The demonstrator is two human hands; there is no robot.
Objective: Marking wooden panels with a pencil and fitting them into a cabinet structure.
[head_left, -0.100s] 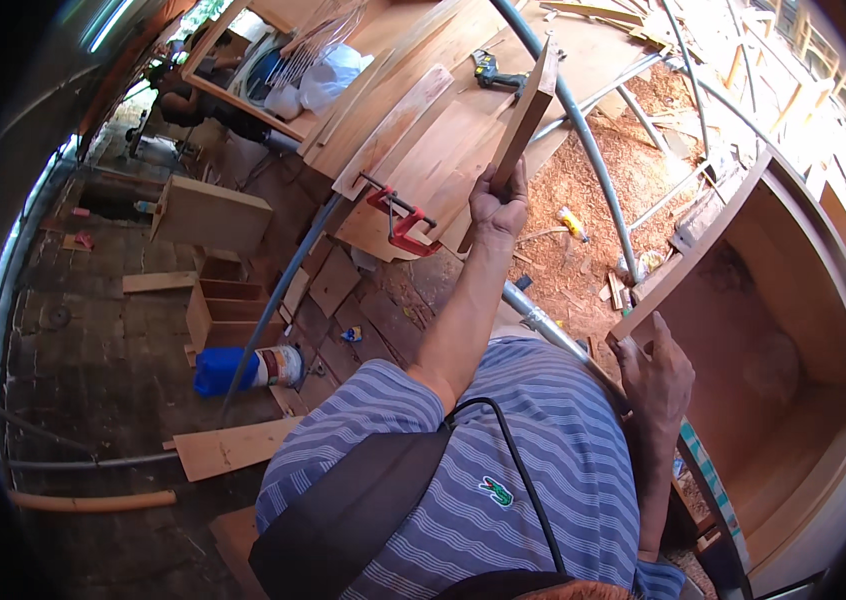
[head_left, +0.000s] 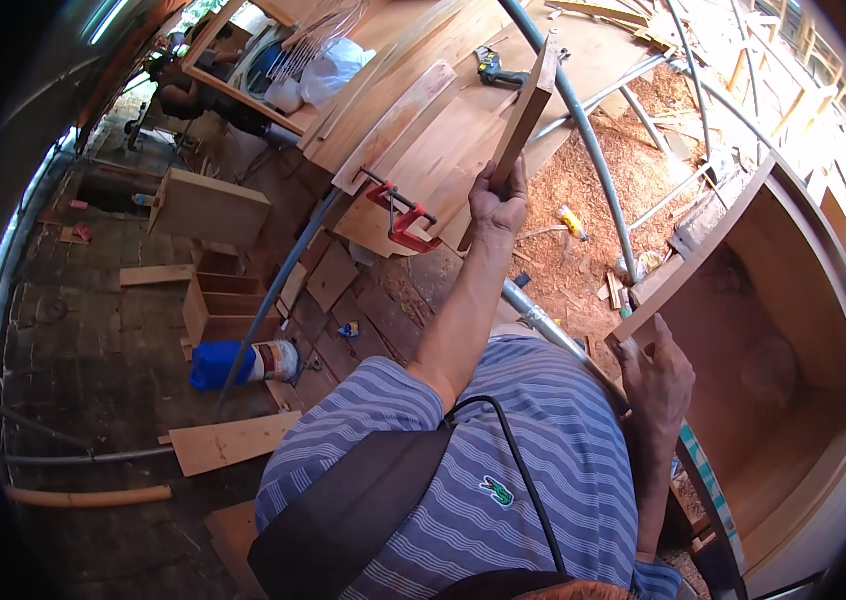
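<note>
The left hand [head_left: 499, 205] is gripping a narrow wooden board [head_left: 531, 105]; its fingers are closing around the lower part. The board is standing on a slant, its long end pointing up and away from the body, and a short end is showing below the hand. From this view, the upper end is overlapping a grey metal tube [head_left: 584, 120]; contact between the two cannot be determined.

The right hand [head_left: 660, 378] is positioned at the near corner of an open wooden cabinet [head_left: 813, 290]. The index finger is extending, while the other fingers are partly curling; whether they are gripping the cabinet edge cannot be determined. The cabinet is lying at the person's right, its cavity facing upward toward the camera.

Ahead and to the left, a bench [head_left: 468, 135] is supporting a long plank [head_left: 398, 128] and a cordless drill [head_left: 499, 73]. A red clamp [head_left: 406, 224] is sitting at the near edge of the bench, close to the plank's end. Wood shavings [head_left: 568, 275] are covering the ground between bench and cabinet. A blue-and-white container [head_left: 243, 364] is lying on the floor at left, just beside a small compartmented box [head_left: 226, 308].
</note>
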